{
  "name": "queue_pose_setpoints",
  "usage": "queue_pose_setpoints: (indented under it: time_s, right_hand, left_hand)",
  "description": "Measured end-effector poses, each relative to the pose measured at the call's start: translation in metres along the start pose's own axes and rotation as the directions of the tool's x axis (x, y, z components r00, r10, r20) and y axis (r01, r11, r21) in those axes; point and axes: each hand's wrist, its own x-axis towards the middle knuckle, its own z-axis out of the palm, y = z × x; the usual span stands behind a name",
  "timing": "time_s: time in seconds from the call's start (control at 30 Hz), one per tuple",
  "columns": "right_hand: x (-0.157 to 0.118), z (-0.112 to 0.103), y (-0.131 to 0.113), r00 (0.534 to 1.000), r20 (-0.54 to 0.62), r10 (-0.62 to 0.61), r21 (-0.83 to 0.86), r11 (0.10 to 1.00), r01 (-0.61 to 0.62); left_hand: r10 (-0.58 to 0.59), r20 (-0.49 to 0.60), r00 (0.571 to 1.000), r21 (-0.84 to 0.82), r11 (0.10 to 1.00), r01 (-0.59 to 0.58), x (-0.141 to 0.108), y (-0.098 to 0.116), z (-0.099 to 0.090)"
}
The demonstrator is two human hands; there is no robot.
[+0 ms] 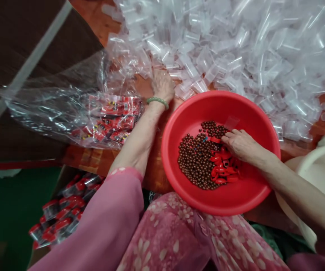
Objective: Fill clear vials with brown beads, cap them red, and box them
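My right hand (243,145) is inside a red plastic basin (176,124), palm down with its fingers curled together. Its fingertips touch the brown beads (197,162) beside a pile of small red plastic pieces (226,167); what they grip is hidden. Just beyond the knuckles shows a clear plastic tube (232,121); I cannot tell whether the hand touches it. My left hand (162,86), with a green bead bracelet at the wrist, reaches to the near edge of a heap of clear plastic tubes (215,56). Its fingers are blurred and partly hidden.
A clear plastic bag (52,113) with red printed packets (117,116) lies left of my forearm on the orange-brown table (156,169). Below it, a box holds red-capped clear containers (63,210). A cream tub (320,165) stands at the right. The basin's near rim overhangs my lap.
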Motion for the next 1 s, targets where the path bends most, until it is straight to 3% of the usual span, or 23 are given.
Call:
queue_pose_setpoints:
  time_s: [0.1,0.2,0.27,0.33,0.4,0.43,0.53,0.67,0.8,0.87,0.9,0.93,1.0]
  right_hand:
    - [-0.002,-0.004,0.003,0.999,0.034,0.017,-0.018,1.0,-0.017]
    - [-0.008,-0.01,0.007,0.996,0.062,0.061,-0.019,0.998,-0.06]
    - [-0.012,-0.016,0.007,0.999,-0.022,0.044,0.042,0.998,-0.043]
    - [-0.015,-0.026,0.003,0.978,-0.209,-0.011,0.201,0.978,0.054]
    - [-0.017,-0.037,-0.004,0.904,-0.425,-0.048,0.413,0.879,0.24]
    - [-0.016,-0.043,-0.009,0.86,-0.509,-0.049,0.507,0.79,0.345]
    - [-0.014,-0.059,-0.022,0.775,-0.626,-0.082,0.642,0.51,0.572]
    - [-0.012,-0.068,-0.035,0.761,-0.621,-0.189,0.669,0.379,0.64]
    - [-0.013,-0.063,-0.041,0.815,-0.543,-0.2,0.773,0.259,0.579]
    - [-0.013,-0.062,-0.041,0.827,-0.521,-0.211,0.784,0.266,0.562]
    - [-0.011,-0.061,-0.039,0.831,-0.511,-0.218,0.767,0.319,0.556]
    - [-0.008,-0.062,-0.038,0.84,-0.494,-0.224,0.73,0.418,0.54]
    - [0.002,-0.062,-0.035,0.884,-0.418,-0.21,0.552,0.714,0.431]
  left_hand:
    - [-0.016,0.037,0.999,0.003,1.0,0.016,-0.01,0.004,-0.007]
    - [-0.005,0.03,1.0,-0.041,0.999,0.006,-0.027,0.017,-0.025]
    - [0.044,0.003,0.999,-0.148,0.988,-0.043,-0.046,0.029,-0.042]
    - [0.144,-0.03,0.989,-0.285,0.947,-0.147,-0.074,0.042,-0.059]
    - [0.227,0.007,0.974,-0.389,0.898,-0.207,-0.11,0.056,-0.072]
    - [0.272,0.087,0.958,-0.485,0.852,-0.198,-0.129,0.062,-0.075]
    - [0.334,0.293,0.896,-0.714,0.7,-0.027,-0.18,0.075,-0.076]
    - [0.339,0.45,0.826,-0.796,0.571,0.199,-0.214,0.076,-0.069]
    - [0.356,0.467,0.809,-0.797,0.565,0.211,-0.226,0.07,-0.065]
    - [0.356,0.405,0.843,-0.782,0.612,0.117,-0.231,0.067,-0.062]
    - [0.336,0.332,0.881,-0.758,0.651,0.038,-0.234,0.066,-0.06]
    - [0.309,0.237,0.921,-0.719,0.694,-0.047,-0.237,0.065,-0.057]
    - [0.256,0.031,0.966,-0.623,0.761,-0.182,-0.244,0.064,-0.052]
